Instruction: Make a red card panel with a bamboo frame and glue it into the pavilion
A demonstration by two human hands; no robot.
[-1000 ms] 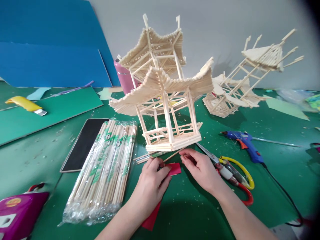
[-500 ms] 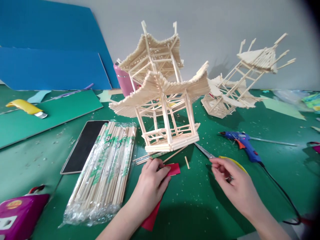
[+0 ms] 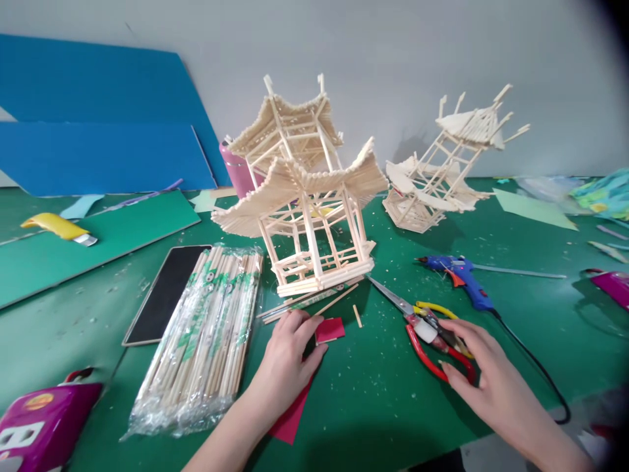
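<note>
My left hand point(image 3: 287, 357) lies flat on the red paper point(image 3: 328, 329), just in front of the stick pagoda point(image 3: 299, 196). To the right of the pagoda, my right hand point(image 3: 484, 370) touches the scissors point(image 3: 422, 324), fingers spread over the red handle.

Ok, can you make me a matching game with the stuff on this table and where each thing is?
Things:
1. scissors
2. red paper
3. glue gun
4. bag of sticks

Places:
A. beside the black tablet
B. under the left hand
C. under the fingers of the right hand
D. lying untouched, behind the scissors

Pairs: 1-C, 2-B, 3-D, 4-A
</note>
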